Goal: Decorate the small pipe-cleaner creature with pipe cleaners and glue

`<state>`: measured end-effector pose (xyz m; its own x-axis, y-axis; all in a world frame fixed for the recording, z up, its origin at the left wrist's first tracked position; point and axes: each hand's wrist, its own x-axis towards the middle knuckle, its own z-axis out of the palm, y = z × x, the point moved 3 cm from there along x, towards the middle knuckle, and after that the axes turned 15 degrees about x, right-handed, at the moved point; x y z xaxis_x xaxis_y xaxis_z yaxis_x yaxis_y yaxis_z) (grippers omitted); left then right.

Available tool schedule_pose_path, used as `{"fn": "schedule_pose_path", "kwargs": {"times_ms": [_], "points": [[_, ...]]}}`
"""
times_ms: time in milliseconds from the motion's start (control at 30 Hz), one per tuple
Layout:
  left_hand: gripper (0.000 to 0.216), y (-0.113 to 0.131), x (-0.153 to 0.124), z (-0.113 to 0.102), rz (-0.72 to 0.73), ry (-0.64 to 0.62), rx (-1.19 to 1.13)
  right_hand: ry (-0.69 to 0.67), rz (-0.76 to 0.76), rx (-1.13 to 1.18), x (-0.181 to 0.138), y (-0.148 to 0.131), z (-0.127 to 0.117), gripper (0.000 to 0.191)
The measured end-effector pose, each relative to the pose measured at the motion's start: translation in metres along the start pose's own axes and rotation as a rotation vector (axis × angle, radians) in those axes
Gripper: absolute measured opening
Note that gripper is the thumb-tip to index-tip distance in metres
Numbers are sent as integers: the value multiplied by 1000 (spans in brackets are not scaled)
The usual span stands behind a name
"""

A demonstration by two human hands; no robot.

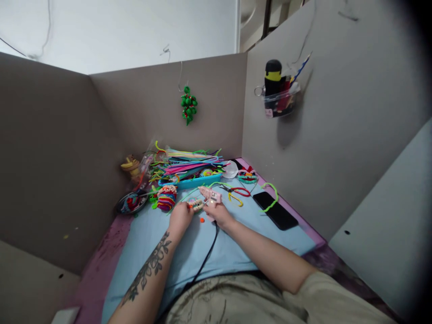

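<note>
Glue gun [209, 195], mid-mat, is gripped in the closed right hand [219, 213], its nozzle at a small pipe-cleaner piece [196, 205] pinched by the left hand [180, 217]. The piece looks part-made. Bare blue mat [236, 252] lies nearest. A phone [276, 209], a pipe-cleaner tray [189, 182] and cardboard walls [135, 112] crowd the far side.

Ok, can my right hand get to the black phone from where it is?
Probably yes: bare blue mat lies between the right hand and the phone. But that hand holds the pink glue gun, and a green pipe cleaner lies across the phone.
</note>
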<state>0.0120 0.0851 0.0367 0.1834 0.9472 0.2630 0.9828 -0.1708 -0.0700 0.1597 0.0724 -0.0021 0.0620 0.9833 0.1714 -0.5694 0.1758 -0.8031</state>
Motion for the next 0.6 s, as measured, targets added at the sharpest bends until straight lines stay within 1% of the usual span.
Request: {"fn": "schedule_pose_path", "kwargs": {"times_ms": [167,267,333,433,500,567,600], "points": [[26,3,9,-5,-11,-118,123,-59,-39,-45,0,-5,4,43],[28,5,15,-9,-22,-186,139,-71,-46,-62,0,-7,6,44],[29,4,18,-12,-42,-206,123,-65,-40,-63,-1,-7,6,45],[32,-4,21,-12,-48,-202,54,-58,-29,-71,-3,-7,5,42],[35,-15,22,-11,-57,-172,-30,-58,-35,-72,-3,-8,4,40],[32,-27,22,-11,-89,-77,-127,-70,-54,-66,-2,-9,4,41],[28,-32,22,-11,-76,-14,-176,-80,-62,-66,-2,-10,4,41]]}}
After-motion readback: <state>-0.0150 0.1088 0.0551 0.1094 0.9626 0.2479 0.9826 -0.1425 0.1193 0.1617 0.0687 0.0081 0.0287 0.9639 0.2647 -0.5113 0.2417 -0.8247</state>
